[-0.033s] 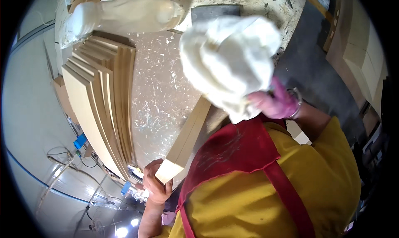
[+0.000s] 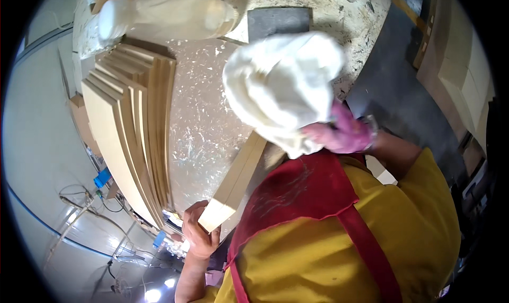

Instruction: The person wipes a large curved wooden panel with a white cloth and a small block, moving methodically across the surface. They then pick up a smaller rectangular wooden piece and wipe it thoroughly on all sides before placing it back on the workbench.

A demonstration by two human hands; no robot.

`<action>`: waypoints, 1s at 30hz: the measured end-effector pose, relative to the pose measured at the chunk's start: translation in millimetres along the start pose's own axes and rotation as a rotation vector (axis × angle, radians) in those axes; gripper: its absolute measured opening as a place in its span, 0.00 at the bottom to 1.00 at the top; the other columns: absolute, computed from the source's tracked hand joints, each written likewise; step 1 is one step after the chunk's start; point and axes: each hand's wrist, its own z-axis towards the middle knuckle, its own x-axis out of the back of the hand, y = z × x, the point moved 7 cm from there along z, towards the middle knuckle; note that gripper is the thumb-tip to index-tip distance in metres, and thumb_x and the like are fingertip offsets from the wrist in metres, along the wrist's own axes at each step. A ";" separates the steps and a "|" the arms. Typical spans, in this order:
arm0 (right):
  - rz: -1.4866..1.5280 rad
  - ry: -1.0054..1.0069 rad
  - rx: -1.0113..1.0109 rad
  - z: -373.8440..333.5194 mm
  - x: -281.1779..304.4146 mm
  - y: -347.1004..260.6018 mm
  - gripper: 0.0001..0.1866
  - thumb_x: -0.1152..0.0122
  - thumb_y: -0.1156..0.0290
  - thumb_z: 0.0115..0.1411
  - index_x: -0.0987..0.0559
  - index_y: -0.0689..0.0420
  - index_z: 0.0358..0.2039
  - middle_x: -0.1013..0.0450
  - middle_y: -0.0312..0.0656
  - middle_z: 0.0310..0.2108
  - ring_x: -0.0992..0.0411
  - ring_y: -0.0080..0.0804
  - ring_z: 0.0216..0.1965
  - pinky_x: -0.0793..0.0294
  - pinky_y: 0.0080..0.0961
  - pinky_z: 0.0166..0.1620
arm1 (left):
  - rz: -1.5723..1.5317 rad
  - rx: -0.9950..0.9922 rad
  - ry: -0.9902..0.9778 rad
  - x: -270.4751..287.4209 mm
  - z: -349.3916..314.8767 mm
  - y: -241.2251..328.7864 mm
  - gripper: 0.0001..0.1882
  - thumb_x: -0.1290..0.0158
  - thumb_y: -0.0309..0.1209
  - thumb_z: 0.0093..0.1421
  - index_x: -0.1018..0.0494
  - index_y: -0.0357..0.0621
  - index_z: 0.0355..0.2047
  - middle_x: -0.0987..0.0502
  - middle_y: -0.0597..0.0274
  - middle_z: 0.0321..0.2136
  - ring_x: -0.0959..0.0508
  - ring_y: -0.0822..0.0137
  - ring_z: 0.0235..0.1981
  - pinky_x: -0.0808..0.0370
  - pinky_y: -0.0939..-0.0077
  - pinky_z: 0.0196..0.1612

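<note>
My left hand [image 2: 199, 233] is closed around the near end of a pale wooden bar [image 2: 236, 178], its fingers on the side and underneath. The bar slants away up and to the right, and its far end is hidden by a bunched white cloth [image 2: 281, 80]. That cloth is gripped at its lower right by my right hand [image 2: 342, 133], which looks pink-purple and is a little blurred by motion. A thin line runs along the bar's upper face.
A stack of pale boards [image 2: 132, 123] stands on the left of the speckled worktable [image 2: 204, 107]. Beyond it lies a cloudy plastic bottle [image 2: 169, 17]. A dark grey block [image 2: 278, 21] sits behind the cloth. More boards [image 2: 461, 64] are at the far right.
My right hand and the white cloth have shifted a little left, and the cloth now leaves more of the grey block showing. My left hand and the bar stay nearly still.
</note>
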 end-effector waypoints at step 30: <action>-1.114 -0.874 0.487 70.0 -189.3 -184.7 0.42 0.32 0.68 0.41 0.37 0.61 0.58 0.37 0.50 0.55 0.38 0.50 0.56 0.45 0.46 0.61 | 0.358 0.919 0.418 -7.5 -427.6 -245.0 0.30 0.36 0.50 0.43 0.28 0.44 0.40 0.25 0.56 0.36 0.26 0.54 0.44 0.35 0.53 0.49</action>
